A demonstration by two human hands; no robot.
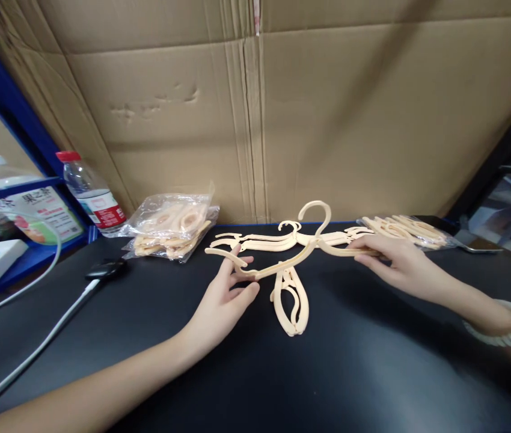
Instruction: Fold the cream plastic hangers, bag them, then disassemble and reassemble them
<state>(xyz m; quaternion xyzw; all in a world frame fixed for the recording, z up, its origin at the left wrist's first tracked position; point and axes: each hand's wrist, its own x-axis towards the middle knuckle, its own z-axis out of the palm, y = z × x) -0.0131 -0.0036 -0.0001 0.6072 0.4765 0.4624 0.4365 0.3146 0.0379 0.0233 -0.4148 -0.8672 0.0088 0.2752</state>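
Note:
A cream folding clothes hanger (292, 261) is spread wide above the black table, its hook pointing up. My left hand (223, 300) has its fingers around the left arm of this hanger. At the other end, my right hand (388, 264) pinches the right arm. Behind it lie several unfolded hangers (264, 241) of the same kind, stacked with their hooks toward the back. A folded hanger (292, 307) rests on the table just in front, between my hands.
Clear plastic bags of folded hangers (172, 228) are piled at the back left; another bag (406, 231) lies at the back right. A red-capped bottle (93, 195) stands left. A white cable (43, 346) with a black plug (106, 269) crosses the left side. Cardboard (169, 120) walls the back.

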